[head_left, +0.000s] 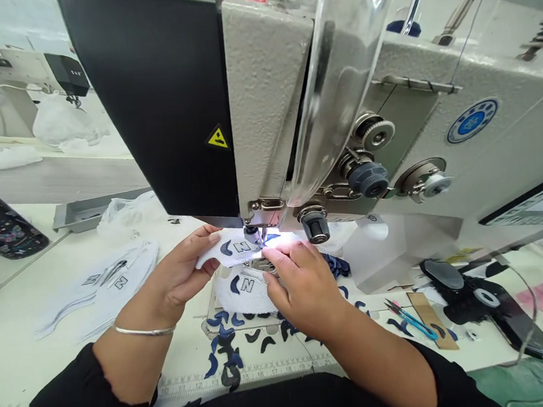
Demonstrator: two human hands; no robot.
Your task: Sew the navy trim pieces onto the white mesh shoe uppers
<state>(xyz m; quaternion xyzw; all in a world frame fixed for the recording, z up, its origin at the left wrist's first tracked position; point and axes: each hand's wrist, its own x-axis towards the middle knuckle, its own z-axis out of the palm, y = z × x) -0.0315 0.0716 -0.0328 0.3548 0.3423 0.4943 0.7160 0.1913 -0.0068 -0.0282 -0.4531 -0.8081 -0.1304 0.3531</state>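
Under the lit needle of a sewing machine (271,101) lies a white fabric piece (215,252) with a printed N and a dark blue curved patch. My left hand (189,269) pinches its left end between thumb and fingers. My right hand (303,283) presses its fingertips on the fabric just right of the presser foot (254,234); its fingers are bent and close together. Below, a second white piece (242,296) with the same N and curved patch lies on the machine bed, partly covered by my right hand.
Dark blue and black curved patches (227,342) are scattered along the front. White cut pieces (111,283) are stacked at left, near a dark bottle (1,220). Blue-handled snips (415,321) lie on the right beside a brown card (434,322) and a black device (472,293).
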